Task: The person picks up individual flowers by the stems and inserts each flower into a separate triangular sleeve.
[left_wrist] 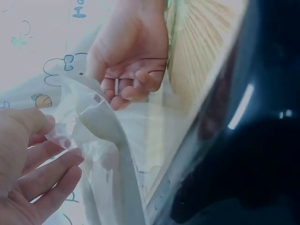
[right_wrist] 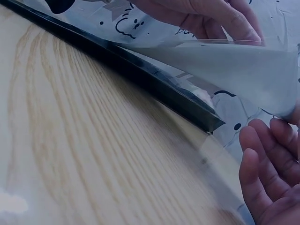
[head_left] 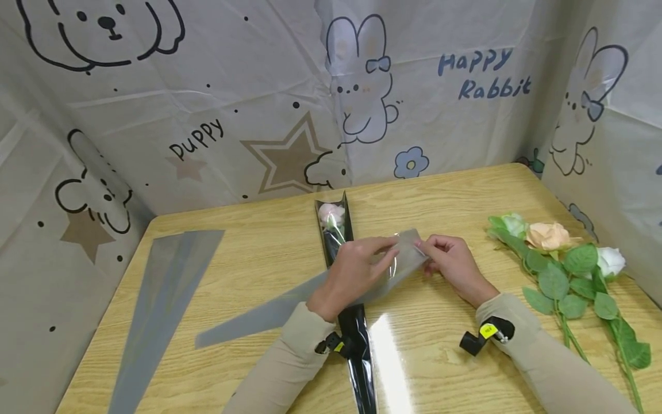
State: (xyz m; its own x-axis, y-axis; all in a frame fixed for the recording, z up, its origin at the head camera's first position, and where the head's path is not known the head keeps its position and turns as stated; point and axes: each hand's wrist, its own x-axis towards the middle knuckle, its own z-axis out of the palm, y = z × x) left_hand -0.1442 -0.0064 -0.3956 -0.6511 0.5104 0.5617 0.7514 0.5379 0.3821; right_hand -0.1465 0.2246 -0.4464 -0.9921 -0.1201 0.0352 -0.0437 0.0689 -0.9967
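Note:
A translucent grey tapered flower sleeve [head_left: 264,309] slants across the middle in the head view, its wide end between both hands. My left hand [head_left: 354,273] pinches the film near that wide mouth; in the left wrist view, thumb and fingers of the left hand [left_wrist: 28,164] lie on either side of the clear film. My right hand [head_left: 455,267] pinches a far corner of the sleeve [right_wrist: 234,70], the other fingers loosely curled. Beneath the sleeve and left forearm lies a wrapped rose in a black sleeve [head_left: 357,333], its pink bloom [head_left: 331,214] at the far end.
More grey sleeves [head_left: 160,305] lie overlapped at the table's left. At the right rest several loose stemmed roses, including a peach rose [head_left: 548,236] and a white rose [head_left: 610,261]. A printed cloth [head_left: 233,86] hangs around the wooden table [head_left: 434,368].

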